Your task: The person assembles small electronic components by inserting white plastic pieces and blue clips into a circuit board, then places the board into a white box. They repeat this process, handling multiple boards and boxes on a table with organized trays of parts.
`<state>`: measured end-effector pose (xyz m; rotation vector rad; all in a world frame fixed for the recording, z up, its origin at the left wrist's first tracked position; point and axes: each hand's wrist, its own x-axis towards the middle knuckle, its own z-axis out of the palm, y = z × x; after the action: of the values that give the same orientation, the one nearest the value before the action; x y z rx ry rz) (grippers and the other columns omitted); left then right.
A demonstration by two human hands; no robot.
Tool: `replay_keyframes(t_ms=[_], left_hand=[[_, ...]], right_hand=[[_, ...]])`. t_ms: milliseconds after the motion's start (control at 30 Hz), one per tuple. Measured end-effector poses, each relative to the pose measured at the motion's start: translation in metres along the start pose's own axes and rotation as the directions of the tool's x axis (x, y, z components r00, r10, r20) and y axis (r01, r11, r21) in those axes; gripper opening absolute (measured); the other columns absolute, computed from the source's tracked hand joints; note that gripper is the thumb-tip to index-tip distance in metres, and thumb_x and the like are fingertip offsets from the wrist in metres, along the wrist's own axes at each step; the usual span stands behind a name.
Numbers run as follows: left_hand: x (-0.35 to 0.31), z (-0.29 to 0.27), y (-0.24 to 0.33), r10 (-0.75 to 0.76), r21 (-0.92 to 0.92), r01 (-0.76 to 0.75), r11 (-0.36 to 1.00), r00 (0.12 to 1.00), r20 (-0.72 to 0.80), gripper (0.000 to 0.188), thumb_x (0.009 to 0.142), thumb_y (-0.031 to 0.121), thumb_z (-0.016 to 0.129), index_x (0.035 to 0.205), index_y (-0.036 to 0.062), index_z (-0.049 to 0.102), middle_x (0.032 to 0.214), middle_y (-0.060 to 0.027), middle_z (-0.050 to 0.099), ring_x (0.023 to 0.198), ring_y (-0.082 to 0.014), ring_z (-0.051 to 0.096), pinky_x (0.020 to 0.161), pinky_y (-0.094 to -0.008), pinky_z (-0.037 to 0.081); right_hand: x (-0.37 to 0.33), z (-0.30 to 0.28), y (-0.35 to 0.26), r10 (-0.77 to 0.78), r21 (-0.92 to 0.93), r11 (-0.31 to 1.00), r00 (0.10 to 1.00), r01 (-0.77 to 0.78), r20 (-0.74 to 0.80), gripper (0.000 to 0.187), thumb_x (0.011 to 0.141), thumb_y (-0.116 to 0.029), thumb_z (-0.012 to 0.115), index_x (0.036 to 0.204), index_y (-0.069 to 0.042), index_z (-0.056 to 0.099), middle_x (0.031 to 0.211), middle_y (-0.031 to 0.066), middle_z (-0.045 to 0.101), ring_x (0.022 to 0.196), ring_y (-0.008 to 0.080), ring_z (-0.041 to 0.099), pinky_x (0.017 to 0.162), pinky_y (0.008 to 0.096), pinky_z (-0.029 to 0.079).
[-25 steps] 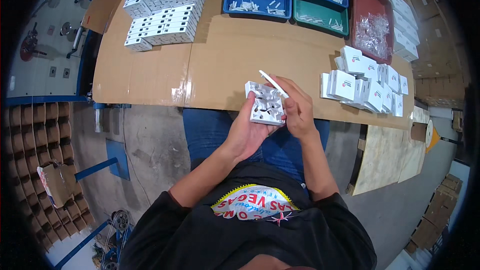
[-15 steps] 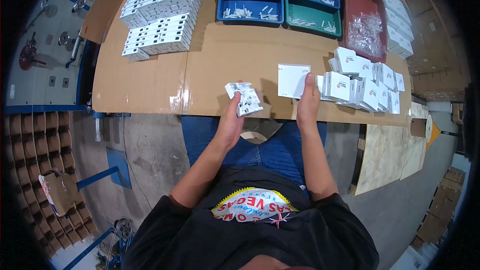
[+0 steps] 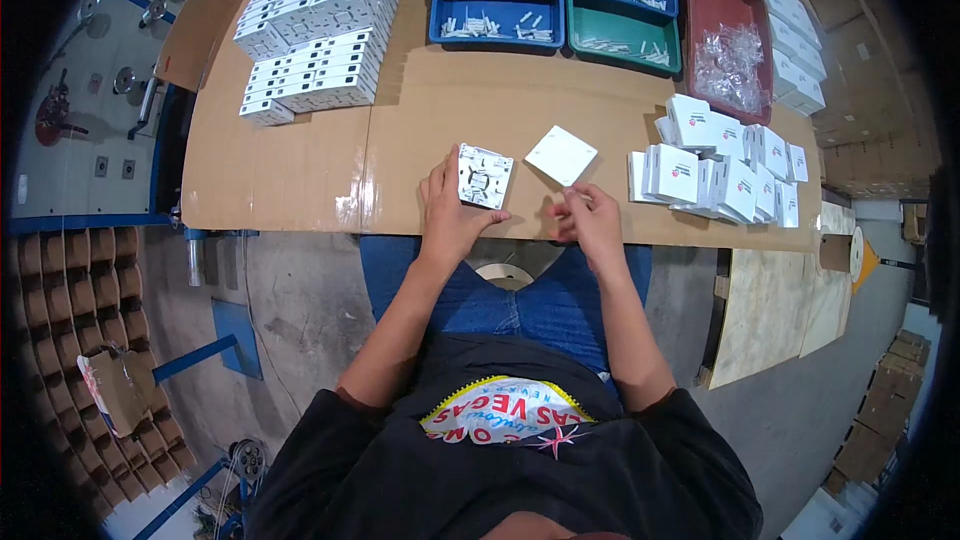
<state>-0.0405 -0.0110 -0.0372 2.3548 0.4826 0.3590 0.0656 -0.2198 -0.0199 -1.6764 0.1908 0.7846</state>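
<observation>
My left grip point(image 3: 449, 221) clasps the white housing point(image 3: 487, 178). My half-curled right grip point(image 3: 593, 224) is by the square plate point(image 3: 562, 155), hold unclear.

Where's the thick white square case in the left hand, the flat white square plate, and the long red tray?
Thick white square case point(image 3: 485, 177): head view, middle of its face.
Flat white square plate point(image 3: 561, 155): head view, middle of its top.
Long red tray point(image 3: 726, 2): head view, bare inside floor.

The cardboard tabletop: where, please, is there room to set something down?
Bare cardboard lies between the white stack and left hand, and between the front blue tray and white plate. Small white boxes and the long red tray crowd the right.
</observation>
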Motion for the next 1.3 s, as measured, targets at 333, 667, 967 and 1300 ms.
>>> replay_keyframes(t_ms=[333, 667, 967, 1300], left_hand=[[0.01, 0.018, -0.025, -0.043, 0.087, 0.047, 0.995, 0.997, -0.057, 0.112, 0.068, 0.039, 0.097, 0.157, 0.0025, 0.041, 0.132, -0.021, 0.051, 0.121, -0.039, 0.053, 0.106, -0.0516, 0.044], [0.007, 0.026, -0.024, -0.023, 0.16, 0.045, 0.986, 0.99, -0.14, 0.11, 0.069, 0.053, 0.092, 0.156, 0.0055, 0.043, 0.129, -0.018, 0.052, 0.121, -0.037, 0.053, 0.105, -0.0506, 0.041], [0.007, 0.029, -0.022, -0.007, 0.186, 0.043, 0.982, 0.981, -0.192, 0.112, 0.069, 0.052, 0.092, 0.156, 0.0035, 0.04, 0.129, -0.0174, 0.055, 0.123, -0.0356, 0.053, 0.103, -0.0491, 0.042], [0.007, 0.035, -0.038, 0.018, 0.031, -0.011, 0.999, 0.969, -0.248, 0.1, 0.081, 0.048, 0.087, 0.156, 0.0015, 0.041, 0.13, -0.0191, 0.055, 0.123, -0.0384, 0.054, 0.105, -0.0507, 0.042]], right_hand=[[0.026, -0.005, 0.012, -0.799, -0.72, 0.219, 0.545, 0.658, 0.256, 0.039, 0.088, -0.011, 0.073, 0.127, -0.012, 0.073, 0.14, 0.0163, 0.061, 0.128, 0.0382, 0.057, 0.104, 0.0464, 0.049], [0.035, 0.0, 0.033, -0.817, -0.723, 0.331, 0.567, 0.606, 0.101, 0.038, 0.085, -0.02, 0.079, 0.122, -0.012, 0.076, 0.135, 0.0173, 0.059, 0.125, 0.0373, 0.054, 0.106, 0.0481, 0.045], [0.039, -0.001, 0.041, -0.845, -0.715, 0.318, 0.528, 0.623, 0.084, 0.037, 0.084, -0.019, 0.08, 0.12, -0.011, 0.075, 0.136, 0.0186, 0.058, 0.124, 0.0376, 0.055, 0.104, 0.047, 0.046], [0.002, -0.016, 0.002, -0.839, -0.615, 0.428, 0.544, 0.663, 0.003, 0.03, 0.092, -0.015, 0.074, 0.12, -0.003, 0.072, 0.135, 0.0189, 0.06, 0.124, 0.0386, 0.06, 0.107, 0.0458, 0.048]])
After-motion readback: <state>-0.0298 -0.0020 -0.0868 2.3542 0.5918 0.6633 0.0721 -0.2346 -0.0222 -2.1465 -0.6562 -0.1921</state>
